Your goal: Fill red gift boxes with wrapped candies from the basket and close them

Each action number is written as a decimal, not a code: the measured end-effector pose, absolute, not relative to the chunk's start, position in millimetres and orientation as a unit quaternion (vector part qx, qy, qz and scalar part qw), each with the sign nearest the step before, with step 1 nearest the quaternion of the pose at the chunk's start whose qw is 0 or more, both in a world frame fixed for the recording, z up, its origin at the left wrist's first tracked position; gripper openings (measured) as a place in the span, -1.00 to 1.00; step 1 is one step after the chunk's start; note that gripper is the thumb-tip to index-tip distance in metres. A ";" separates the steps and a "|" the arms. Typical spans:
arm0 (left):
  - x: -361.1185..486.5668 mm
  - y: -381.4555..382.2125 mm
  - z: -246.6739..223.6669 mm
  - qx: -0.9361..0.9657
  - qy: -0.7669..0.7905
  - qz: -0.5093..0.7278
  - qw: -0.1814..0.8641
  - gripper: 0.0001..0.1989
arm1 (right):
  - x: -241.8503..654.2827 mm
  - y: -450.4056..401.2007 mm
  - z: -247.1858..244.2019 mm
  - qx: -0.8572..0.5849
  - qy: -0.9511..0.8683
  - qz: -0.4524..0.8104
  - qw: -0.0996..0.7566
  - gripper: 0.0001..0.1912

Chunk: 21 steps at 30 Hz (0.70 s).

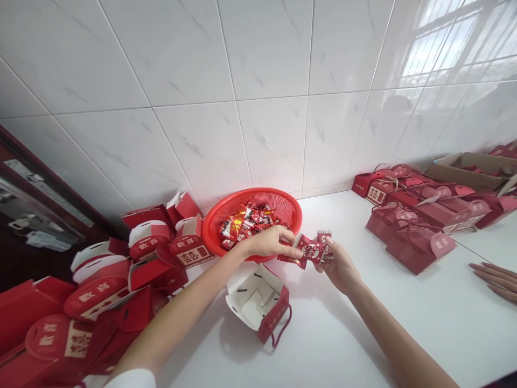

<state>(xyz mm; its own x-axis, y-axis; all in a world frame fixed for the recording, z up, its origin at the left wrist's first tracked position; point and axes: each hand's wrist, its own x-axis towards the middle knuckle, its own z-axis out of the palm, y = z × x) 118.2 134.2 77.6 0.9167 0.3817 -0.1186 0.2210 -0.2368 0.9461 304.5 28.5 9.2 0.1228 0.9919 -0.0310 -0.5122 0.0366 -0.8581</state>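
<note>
My left hand (274, 242) is closed on red-wrapped candies (310, 250), just off the right front rim of a red plastic basket (210, 237). My right hand (338, 268) meets it from the other side, its fingers pinched on a small red packet with a dotted edge (325, 241). The wrappers overlap, so how many pieces each hand has is hard to make out. Inside the basket lies a heap of wrapped candies (246, 221). Below my hands an open red gift box (274, 312) with a cord handle shows its white inside, with nothing in it.
Several red gift boxes (92, 291) crowd the left side, many with open tops. Closed red boxes (420, 248) and a brown carton (464, 161) stand at the right. Another person's hand (496, 277) rests at the right edge. A tiled wall (270, 145) rises behind the white table.
</note>
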 end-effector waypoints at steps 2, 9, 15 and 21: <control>120.2 133.7 80.0 0.793 0.197 0.048 0.574 -0.74 | 304.1 26.9 9.2 -0.375 -0.327 0.589 0.637 -0.47; 122.5 131.2 82.4 0.817 0.208 0.061 0.534 -0.63 | 301.4 21.5 11.0 -0.378 -0.424 0.587 0.577 -0.63; 120.0 132.5 73.3 0.750 0.215 0.161 0.604 -0.76 | 308.0 26.4 13.0 -0.363 -0.290 0.584 0.666 -0.64; 126.8 126.5 66.2 0.726 0.258 0.236 0.593 -0.54 | 300.0 24.7 9.3 -0.356 -0.272 0.613 0.651 -0.58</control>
<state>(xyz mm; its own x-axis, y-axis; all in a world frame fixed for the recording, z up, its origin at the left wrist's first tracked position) 126.8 126.5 66.2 0.7555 0.6541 0.0365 0.0947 -0.1641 0.9819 300.0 24.7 9.3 0.1004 0.9914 -0.0834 -0.6044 -0.0058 -0.7967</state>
